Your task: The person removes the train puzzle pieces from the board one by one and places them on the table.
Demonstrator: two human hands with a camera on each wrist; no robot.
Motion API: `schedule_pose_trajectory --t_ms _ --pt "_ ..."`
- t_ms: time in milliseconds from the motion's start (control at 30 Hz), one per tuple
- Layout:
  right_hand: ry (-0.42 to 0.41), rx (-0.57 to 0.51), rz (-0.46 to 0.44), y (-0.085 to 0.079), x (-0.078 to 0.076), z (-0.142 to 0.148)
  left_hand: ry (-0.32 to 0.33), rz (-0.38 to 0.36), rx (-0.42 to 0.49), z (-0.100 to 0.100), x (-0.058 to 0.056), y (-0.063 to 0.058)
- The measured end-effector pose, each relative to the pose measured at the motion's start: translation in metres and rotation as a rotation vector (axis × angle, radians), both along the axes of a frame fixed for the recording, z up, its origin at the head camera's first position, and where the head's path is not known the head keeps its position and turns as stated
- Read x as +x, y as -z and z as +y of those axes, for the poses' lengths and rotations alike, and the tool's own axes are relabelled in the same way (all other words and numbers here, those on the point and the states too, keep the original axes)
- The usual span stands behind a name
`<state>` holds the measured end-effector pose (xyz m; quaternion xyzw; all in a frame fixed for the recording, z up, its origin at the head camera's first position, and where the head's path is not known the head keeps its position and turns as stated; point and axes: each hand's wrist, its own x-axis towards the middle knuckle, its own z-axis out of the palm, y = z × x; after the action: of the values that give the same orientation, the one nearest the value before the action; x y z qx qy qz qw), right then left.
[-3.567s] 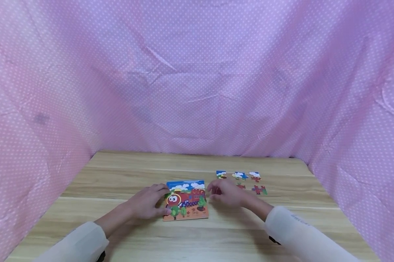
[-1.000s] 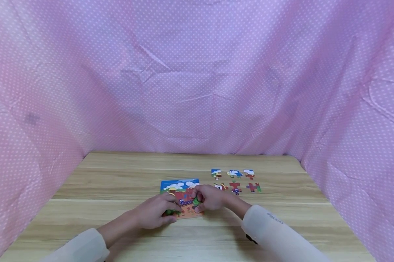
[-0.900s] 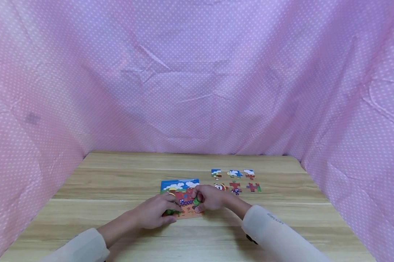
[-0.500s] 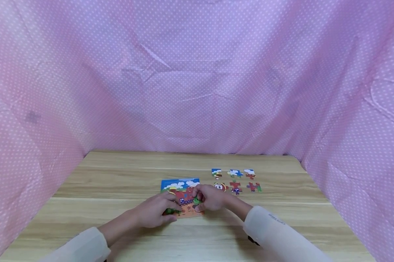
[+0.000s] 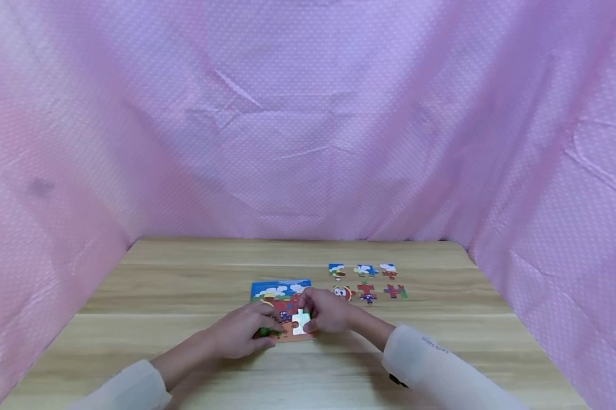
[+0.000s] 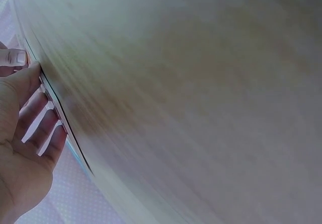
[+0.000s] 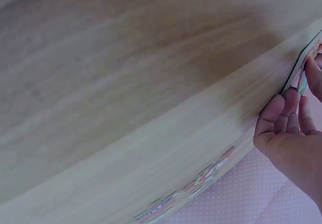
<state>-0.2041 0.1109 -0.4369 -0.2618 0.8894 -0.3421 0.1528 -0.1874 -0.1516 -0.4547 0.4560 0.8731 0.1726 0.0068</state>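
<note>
A jigsaw puzzle with a cartoon train [image 5: 279,290] lies in its flat board at the middle of the wooden table. The right hand [image 5: 325,309] pinches a puzzle piece [image 5: 301,323] at its lower right corner; the piece is tilted and shines white in the head view. The left hand [image 5: 246,330] rests over the puzzle's lower left part, covering some of the picture. In the left wrist view the fingers [image 6: 43,126] lie spread on the board, the thumb at its edge. The right wrist view shows the right hand [image 7: 289,128] at the board's edge.
Several loose puzzle pieces lie in two rows to the right of the board, among them a train-face piece [image 5: 343,292], a red piece [image 5: 395,291] and a cloud piece [image 5: 365,270]. A pink dotted cloth [image 5: 308,142] hangs around the table [image 5: 185,267].
Earlier both hands were beside the board; they moved in over it. Within the last half second the corner piece tilted up in the right hand and caught the light.
</note>
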Motion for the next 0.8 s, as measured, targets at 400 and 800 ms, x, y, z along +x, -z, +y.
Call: schedule_pose_trajectory --t_ms 400,800 --pt "0.024 -0.116 0.047 0.001 0.006 0.004 -0.015 -0.006 0.009 0.000 0.002 0.003" --pt "0.045 -0.184 0.035 -0.001 0.009 0.023 -0.027 -0.014 0.008 0.002 0.006 0.001"
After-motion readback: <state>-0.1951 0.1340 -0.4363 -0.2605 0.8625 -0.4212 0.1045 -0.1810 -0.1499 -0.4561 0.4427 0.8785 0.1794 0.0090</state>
